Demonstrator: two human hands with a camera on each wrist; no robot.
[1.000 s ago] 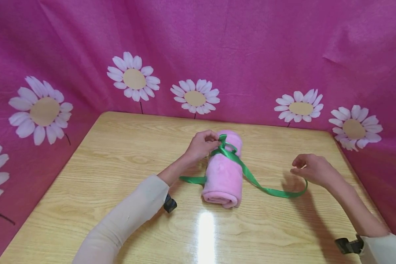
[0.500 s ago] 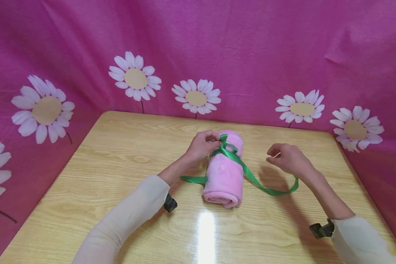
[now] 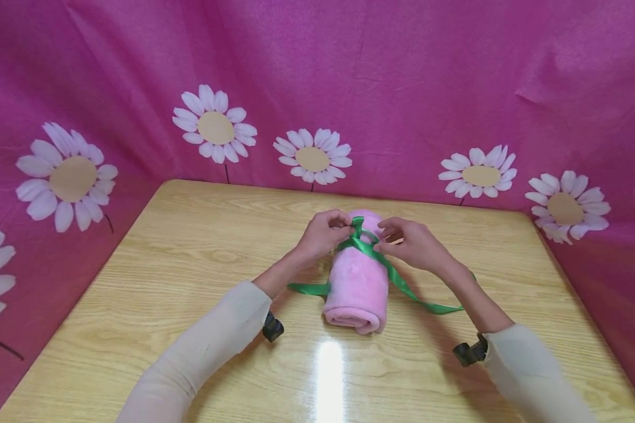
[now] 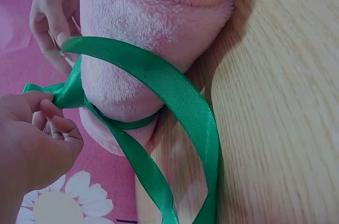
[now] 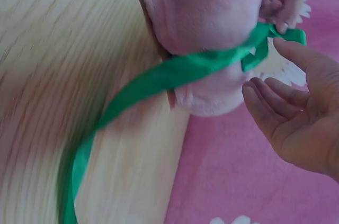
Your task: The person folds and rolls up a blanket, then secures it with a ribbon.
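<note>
A rolled pink fleece blanket (image 3: 356, 285) lies on the table, its spiral end toward me. Round its far part runs a green ribbon (image 3: 397, 280), with a loop standing up on top and tails trailing to either side. My left hand (image 3: 321, 238) pinches that loop between thumb and fingertips; the left wrist view shows the pinched ribbon (image 4: 69, 92) clearly. Just right of the loop is my right hand (image 3: 415, 244), its fingers loosely bent. In the right wrist view the right hand's fingers (image 5: 265, 102) are spread apart beside the ribbon, holding nothing.
The wooden table (image 3: 190, 247) reaches back to a magenta cloth (image 3: 391, 88) printed with white daisies, which also hangs at both sides. Small black wrist cameras sit at both cuffs. A bright light reflection lies on the tabletop near the front.
My right hand has moved left from the table's right side to the ribbon loop. The right tail of ribbon has shifted slightly left. My left hand stays in place, still pinching the ribbon.
</note>
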